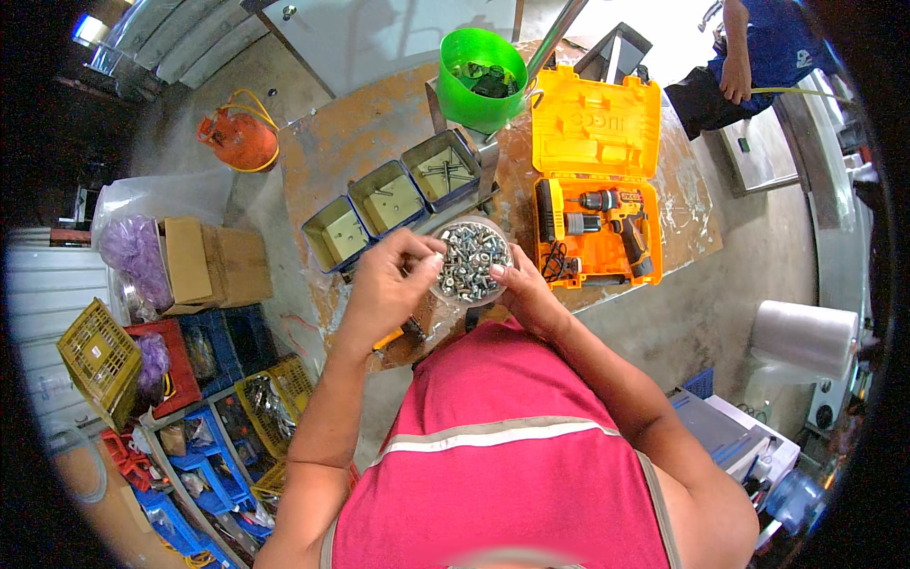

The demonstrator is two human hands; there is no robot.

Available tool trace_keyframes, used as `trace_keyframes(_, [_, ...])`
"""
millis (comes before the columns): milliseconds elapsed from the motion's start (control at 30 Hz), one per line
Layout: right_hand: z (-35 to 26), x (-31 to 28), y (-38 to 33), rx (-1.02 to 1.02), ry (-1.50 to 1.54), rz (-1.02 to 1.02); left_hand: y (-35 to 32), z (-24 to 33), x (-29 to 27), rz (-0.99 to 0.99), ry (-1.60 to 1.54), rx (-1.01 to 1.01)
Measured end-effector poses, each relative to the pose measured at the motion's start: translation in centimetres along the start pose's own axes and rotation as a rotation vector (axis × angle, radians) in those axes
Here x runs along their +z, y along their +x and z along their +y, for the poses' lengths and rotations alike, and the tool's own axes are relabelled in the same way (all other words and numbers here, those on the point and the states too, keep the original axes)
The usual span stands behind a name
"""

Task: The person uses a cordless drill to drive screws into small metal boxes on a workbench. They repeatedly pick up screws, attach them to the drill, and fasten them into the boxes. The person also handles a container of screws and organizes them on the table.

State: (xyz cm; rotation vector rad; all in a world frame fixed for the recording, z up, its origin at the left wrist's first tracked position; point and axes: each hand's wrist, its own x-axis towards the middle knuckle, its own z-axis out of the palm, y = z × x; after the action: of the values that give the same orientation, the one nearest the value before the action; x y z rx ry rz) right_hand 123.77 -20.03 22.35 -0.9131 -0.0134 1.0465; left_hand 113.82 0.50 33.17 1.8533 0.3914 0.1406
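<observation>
Right grip (pixel 529 296) holds tub (pixel 471 302) of screws (pixel 468 256).
Left grip (pixel 387 284) at tub's 9 o'clock, can't tell if loaded; drill case (pixel 597 128) at 2 o'clock.

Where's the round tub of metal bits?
In the head view, the round tub is near the middle, between left hand and right hand, just below the rightmost bin.

The screws (pixel 471 258) are glossy metal, their tub (pixel 466 302) apparently smooth translucent plastic.
</observation>
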Motion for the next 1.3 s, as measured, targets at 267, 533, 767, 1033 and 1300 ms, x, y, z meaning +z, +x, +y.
trace_keyframes(267, [0.5,0.0,-0.2,0.009,0.004,-0.003,-0.5,-0.9,-1.6,-0.071,-0.743,-0.390])
trace_keyframes(533, [0.8,-0.2,-0.5,0.025,-0.032,0.008,-1.7,-1.2,2.1,-0.081,0.525,-0.004])
trace_keyframes(767, [1.3,-0.2,-0.7,0.000,-0.171,0.069,-2.3,-1.5,5.5,-0.061,0.768,-0.081])
trace_keyframes(1033, [1.0,0.2,-0.9,0.007,-0.160,0.101,-2.0,-2.5,6.6,0.084,0.620,0.007])
trace_keyframes(1300, [0.5,-0.2,-0.8,0.022,0.000,0.068,-0.6,-3.5,2.1,-0.124,-0.582,-0.239])
